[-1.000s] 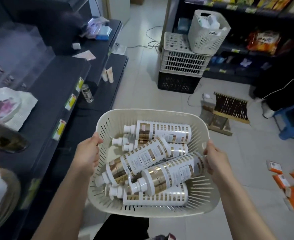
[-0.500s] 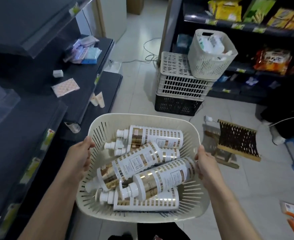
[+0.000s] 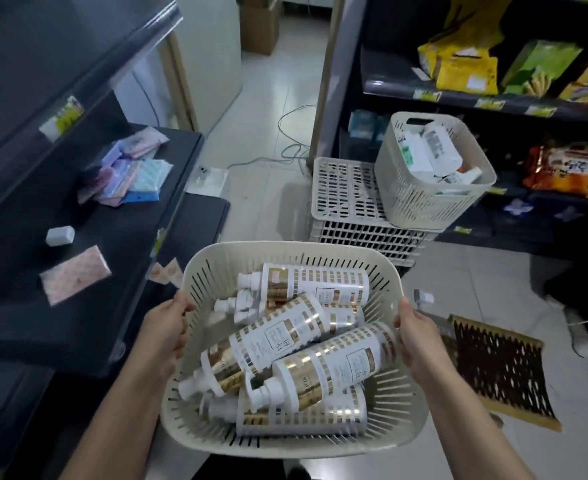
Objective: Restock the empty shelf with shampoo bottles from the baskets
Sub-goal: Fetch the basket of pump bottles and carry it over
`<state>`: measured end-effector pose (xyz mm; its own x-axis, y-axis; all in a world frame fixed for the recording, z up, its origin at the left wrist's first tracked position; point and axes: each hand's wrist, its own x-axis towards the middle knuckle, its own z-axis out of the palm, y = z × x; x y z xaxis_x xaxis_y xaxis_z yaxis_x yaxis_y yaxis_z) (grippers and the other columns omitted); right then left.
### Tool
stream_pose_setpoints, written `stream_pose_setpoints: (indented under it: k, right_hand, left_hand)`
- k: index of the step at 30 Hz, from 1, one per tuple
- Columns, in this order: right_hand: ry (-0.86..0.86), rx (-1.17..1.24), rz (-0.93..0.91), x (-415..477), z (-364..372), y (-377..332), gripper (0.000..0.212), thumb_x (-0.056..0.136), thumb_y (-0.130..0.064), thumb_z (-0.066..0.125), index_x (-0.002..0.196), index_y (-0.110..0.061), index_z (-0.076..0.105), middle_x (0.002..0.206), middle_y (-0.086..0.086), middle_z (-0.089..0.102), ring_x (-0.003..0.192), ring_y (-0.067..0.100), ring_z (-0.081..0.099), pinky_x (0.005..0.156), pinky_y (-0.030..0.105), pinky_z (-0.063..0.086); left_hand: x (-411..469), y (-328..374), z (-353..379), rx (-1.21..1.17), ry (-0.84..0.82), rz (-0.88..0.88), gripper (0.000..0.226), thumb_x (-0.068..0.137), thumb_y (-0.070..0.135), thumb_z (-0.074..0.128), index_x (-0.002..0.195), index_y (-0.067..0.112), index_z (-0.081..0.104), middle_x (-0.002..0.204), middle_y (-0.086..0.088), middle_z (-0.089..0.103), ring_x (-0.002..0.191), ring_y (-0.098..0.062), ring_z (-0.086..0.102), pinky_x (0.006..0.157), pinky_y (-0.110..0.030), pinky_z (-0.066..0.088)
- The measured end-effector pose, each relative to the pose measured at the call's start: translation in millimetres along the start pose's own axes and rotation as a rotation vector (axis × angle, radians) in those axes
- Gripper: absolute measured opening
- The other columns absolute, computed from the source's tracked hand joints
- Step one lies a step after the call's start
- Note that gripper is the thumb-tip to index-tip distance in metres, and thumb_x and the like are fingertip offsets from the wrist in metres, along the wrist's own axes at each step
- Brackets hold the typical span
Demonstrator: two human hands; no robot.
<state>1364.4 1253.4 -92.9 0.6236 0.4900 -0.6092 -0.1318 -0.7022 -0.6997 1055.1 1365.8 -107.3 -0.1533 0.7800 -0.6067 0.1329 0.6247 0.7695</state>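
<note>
The left hand (image 3: pixel 166 332) grips the left rim of the basket (image 3: pixel 285 245) and the right hand (image 3: pixel 420 337) grips the right rim, holding it above the floor beside the front edge of the dark shelf (image 3: pixel 122 237). Inside it, shampoo bottles (image 3: pixel 285 336) lie on their sides, caps toward its left rim.

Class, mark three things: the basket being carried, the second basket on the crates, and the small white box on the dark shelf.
carried basket (image 3: pixel 285 244): head view, far rim.
second basket (image 3: pixel 420 202): head view, slatted front wall.
small white box (image 3: pixel 60 235): head view, its top face.
</note>
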Motion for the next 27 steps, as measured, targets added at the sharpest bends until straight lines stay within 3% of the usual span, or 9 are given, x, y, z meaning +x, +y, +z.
stream_pose_setpoints:
  k: [11,14,18,23,27]
  right_hand:
    - [0.156,0.117,0.091,144.4,41.1,-118.4,0.051,0.103,-0.047,0.031,0.077,-0.007,0.053,0.036,-0.005,0.042,0.025,0.002,0.037,0.033,0.02,0.03]
    - [0.185,0.155,0.105,182.7,45.6,-147.6,0.05,0.104,-0.044,0.031,0.078,-0.007,0.053,0.045,-0.003,0.044,0.028,0.005,0.039,0.031,0.019,0.03]
    - [0.246,0.179,0.117,240.3,49.8,-176.8,0.049,0.104,-0.048,0.029,0.077,-0.013,0.051,0.058,0.0,0.045,0.048,0.013,0.04,0.043,0.023,0.029]
    - [0.315,0.242,0.159,294.2,51.6,-209.7,0.048,0.103,-0.049,0.03,0.079,-0.013,0.052,0.06,0.0,0.044,0.051,0.014,0.039,0.046,0.026,0.029]
    - [0.371,0.308,0.178,315.2,56.7,-229.4,0.048,0.104,-0.046,0.03,0.083,-0.012,0.056,0.06,0.0,0.047,0.051,0.014,0.042,0.047,0.026,0.03]
  left_hand:
    - [193.2,160.2,117.7,0.192,-0.136,0.045,0.036,0.1,0.042,0.042,0.084,0.014,0.058,0.051,0.003,0.028,0.04,-0.012,0.022,0.038,-0.018,0.019]
    - [232.1,201.2,152.3,0.241,-0.174,0.054,0.034,0.1,0.039,0.043,0.085,0.013,0.059,0.053,0.002,0.029,0.042,-0.012,0.022,0.037,-0.018,0.019]
    - [275.6,243.1,202.0,0.292,-0.231,0.07,0.036,0.101,0.04,0.043,0.091,0.01,0.059,0.053,0.003,0.029,0.042,-0.011,0.021,0.036,-0.02,0.018]
    - [324.2,293.5,261.7,0.383,-0.312,0.088,0.026,0.098,0.03,0.046,0.095,0.008,0.059,0.055,0.003,0.032,0.044,-0.011,0.023,0.036,-0.019,0.02]
    - [365.8,328.4,306.9,0.465,-0.374,0.122,0.031,0.1,0.039,0.043,0.091,0.012,0.057,0.056,0.003,0.029,0.045,-0.012,0.023,0.039,-0.02,0.018]
